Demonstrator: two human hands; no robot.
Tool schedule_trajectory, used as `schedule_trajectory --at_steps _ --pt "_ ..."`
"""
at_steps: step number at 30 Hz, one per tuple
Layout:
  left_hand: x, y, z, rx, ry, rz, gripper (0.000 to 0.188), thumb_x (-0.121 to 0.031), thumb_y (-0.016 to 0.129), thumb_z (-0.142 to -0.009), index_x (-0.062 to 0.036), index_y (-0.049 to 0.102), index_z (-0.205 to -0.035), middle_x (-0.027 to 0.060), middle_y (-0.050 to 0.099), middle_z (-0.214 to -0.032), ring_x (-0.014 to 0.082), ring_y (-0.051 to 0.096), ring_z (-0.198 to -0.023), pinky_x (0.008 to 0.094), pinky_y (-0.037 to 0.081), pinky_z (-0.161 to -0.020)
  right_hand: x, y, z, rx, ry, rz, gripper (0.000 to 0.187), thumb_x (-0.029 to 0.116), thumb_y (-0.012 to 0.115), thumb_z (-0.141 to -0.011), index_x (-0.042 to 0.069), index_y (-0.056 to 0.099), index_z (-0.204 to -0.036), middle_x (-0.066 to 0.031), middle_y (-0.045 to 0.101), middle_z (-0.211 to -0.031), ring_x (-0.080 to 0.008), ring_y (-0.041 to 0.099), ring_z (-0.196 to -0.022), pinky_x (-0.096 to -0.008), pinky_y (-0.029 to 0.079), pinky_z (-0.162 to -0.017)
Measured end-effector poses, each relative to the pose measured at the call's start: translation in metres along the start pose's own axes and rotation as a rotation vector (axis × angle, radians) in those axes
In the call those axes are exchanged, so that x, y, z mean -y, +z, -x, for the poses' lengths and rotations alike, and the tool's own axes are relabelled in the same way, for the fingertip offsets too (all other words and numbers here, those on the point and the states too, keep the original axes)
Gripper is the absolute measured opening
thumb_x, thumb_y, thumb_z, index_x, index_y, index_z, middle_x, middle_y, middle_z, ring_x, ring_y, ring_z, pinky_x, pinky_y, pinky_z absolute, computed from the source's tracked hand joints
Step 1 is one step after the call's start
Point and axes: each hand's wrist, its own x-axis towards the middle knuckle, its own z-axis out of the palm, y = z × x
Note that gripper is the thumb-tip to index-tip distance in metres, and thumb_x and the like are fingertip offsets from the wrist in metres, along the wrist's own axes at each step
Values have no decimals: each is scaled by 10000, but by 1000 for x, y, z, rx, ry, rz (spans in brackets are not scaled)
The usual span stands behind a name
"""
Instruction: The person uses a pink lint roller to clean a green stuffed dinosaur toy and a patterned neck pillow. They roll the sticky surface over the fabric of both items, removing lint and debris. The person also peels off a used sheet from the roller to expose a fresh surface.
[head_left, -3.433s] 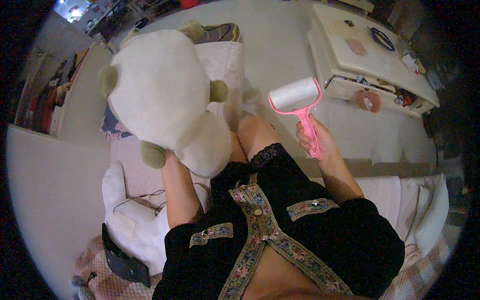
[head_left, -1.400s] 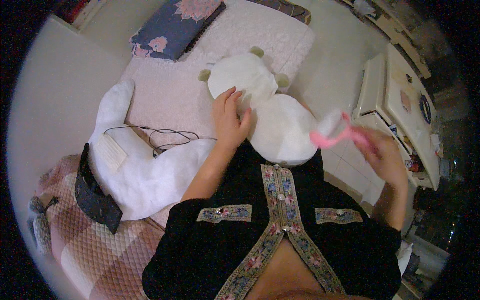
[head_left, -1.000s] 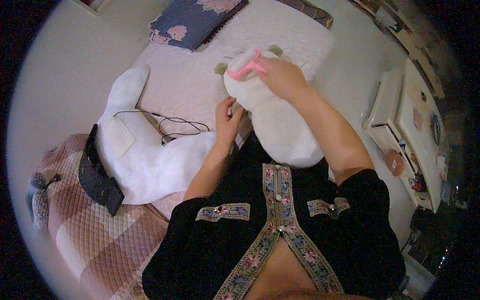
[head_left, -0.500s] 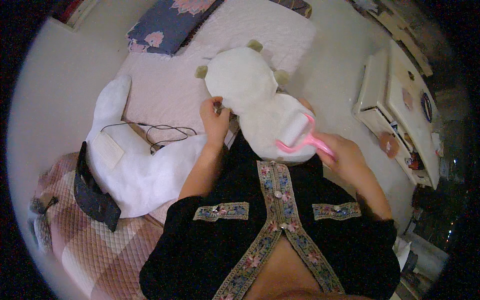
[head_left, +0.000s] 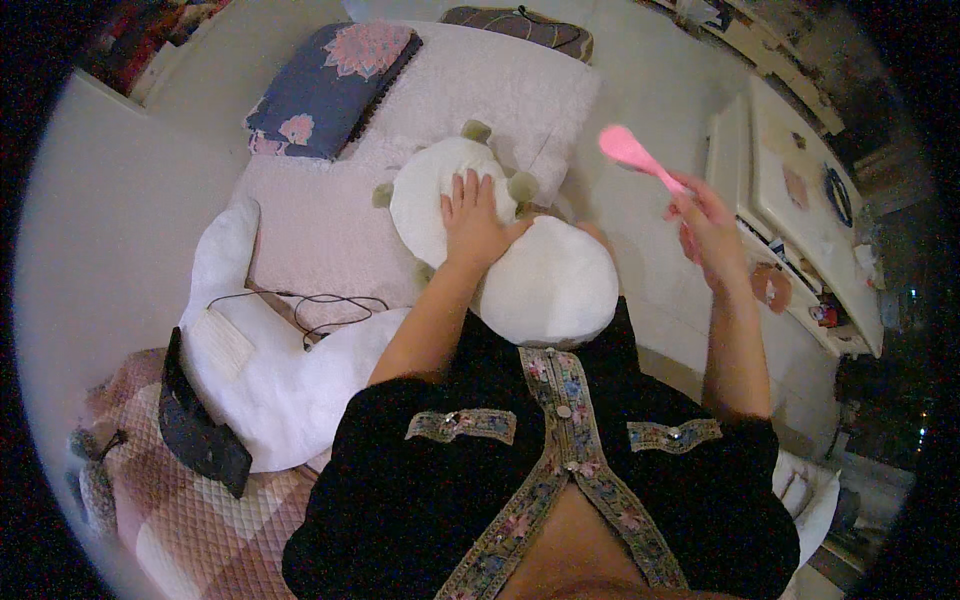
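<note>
A white plush toy (head_left: 550, 285) with olive-green nubs lies across my lap and the edge of the pale bedding, two rounded parts showing. My left hand (head_left: 478, 228) rests flat on its farther round part, fingers spread. Out to the right, my right hand (head_left: 712, 232) grips a pink lint roller (head_left: 645, 160) by the handle, raised and apart from the toy. The roller's pink end points away to the upper left, slightly blurred; its white roll does not show from this angle.
Pale fluffy bedding (head_left: 300, 245) spreads beyond the toy, with a folded dark-blue floral cloth (head_left: 330, 95) on it. At left lie a long white cushion (head_left: 290, 390), a dark cable and a black curved object (head_left: 195, 415). A cream cabinet (head_left: 770, 170) stands right, its drawer open.
My right hand has lifted the lint roller off the toy, up and to the right. My left hand has moved from the toy's side onto its farther part, fingers now spread.
</note>
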Motion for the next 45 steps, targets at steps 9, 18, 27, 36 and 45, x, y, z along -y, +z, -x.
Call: schedule_trajectory --at_steps 9,18,27,36,45 --pt "42 16 27 -152 44 119 1175 -536 837 -687 83 264 -1505 343 287 -1544 494 228 -1462 595 189 -1181 -59 190 -173 95 -178 347 410 345 655 -928 76 645 -1237 -167 724 -1076 -279 698 -1022 -407 546 -817" --pt "72 40 37 -193 30 226 1196 -462 869 -668 112 233 -1502 344 254 -1557 490 224 -1464 546 185 -1203 -36 160 -89 549 -165 703 371 289 660 -927 46 661 -1207 -154 716 -1103 -261 686 -994 -366 521 -866" --pt "62 21 29 -97 71 271 1168 -485 861 -655 33 277 -1524 353 245 -1559 516 225 -1456 570 196 -1186 -7 49 10 578 -216 729 322 283 683 -907 113 675 -1181 -143 722 -1017 -335 695 -904 -420 549 -801" --pt "6 -17 -25 -67 177 106 816 -511 804 -718 -59 566 -1354 235 534 -1388 445 355 -1408 618 200 -1166 44 -17 31 653 -224 734 308 198 676 -944 73 661 -1225 -54 707 -936 -146 643 -816 -296 506 -729" --pt "32 15 -41 -3 -370 1245 328 -220 705 -913 7 631 -1138 105 700 -984 230 657 -919 331 512 -818 -11 55 -49 255 -241 236 330 193 639 -982 81 637 -1293 4 651 -950 -72 579 -845 -235 485 -719"
